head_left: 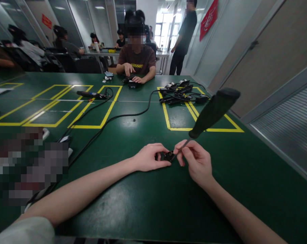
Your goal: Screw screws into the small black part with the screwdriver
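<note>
My left hand [152,157] is closed around a small dark part [168,156] with a brassy tip, pinned at the green table top. Thumb and fingers grip it from the left, hiding much of it. In my right hand [196,161] is a screwdriver [213,110], its metal shaft pinched between thumb and fingers. The thick dark green handle leans up and to the right, above the hand. The lower end of the shaft comes down beside the small part; whether it touches cannot be made out.
Black cables and connectors [181,93] lie heaped in a yellow-taped area at the back right. A corded black tool [91,94] rests back left, its cable [118,116] crossing the table [133,142]. Across sits a person [137,59] handling a dark tool. Blurred objects lie at the left.
</note>
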Demonstrator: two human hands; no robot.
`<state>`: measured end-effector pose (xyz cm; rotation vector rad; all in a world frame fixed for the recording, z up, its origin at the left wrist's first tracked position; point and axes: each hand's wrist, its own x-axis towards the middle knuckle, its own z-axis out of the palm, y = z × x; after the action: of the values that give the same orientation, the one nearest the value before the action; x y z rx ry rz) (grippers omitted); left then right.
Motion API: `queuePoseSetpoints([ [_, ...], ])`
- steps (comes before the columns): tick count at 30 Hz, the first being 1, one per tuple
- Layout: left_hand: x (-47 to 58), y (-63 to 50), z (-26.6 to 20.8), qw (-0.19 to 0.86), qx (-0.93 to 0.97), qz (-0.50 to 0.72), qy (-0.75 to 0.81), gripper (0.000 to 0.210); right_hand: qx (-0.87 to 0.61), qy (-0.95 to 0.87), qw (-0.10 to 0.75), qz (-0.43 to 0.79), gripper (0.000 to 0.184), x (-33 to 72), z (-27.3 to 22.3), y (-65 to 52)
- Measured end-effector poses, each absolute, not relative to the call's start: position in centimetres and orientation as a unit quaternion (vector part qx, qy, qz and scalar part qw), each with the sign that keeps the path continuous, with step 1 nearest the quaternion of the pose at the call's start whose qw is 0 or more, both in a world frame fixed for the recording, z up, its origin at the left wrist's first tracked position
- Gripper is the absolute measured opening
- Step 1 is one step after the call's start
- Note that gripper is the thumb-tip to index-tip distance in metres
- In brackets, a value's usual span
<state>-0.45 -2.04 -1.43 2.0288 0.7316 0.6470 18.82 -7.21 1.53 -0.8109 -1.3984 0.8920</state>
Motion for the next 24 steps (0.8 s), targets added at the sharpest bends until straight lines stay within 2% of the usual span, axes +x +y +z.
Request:
queuePoseSetpoints([
  [7,-0.39,-2.11,-1.23,0.428,0.814,0.260,0.296,0.028,-0.335,-0.592,0.609,0.408,0.025,18.66,1.40,-7.22],
  [16,-0.32,-2.14,-1.11,0.432,0.811,0.257,0.300,0.029,-0.342,-0.605,0.589,0.413,0.032,18.93,1.58,-7.27],
  [24,-0.43,-2.04,-1.22,0.426,0.816,0.252,0.299,0.031,-0.335,-0.589,0.619,0.397,0.026,18.83,1.19,-7.02],
])
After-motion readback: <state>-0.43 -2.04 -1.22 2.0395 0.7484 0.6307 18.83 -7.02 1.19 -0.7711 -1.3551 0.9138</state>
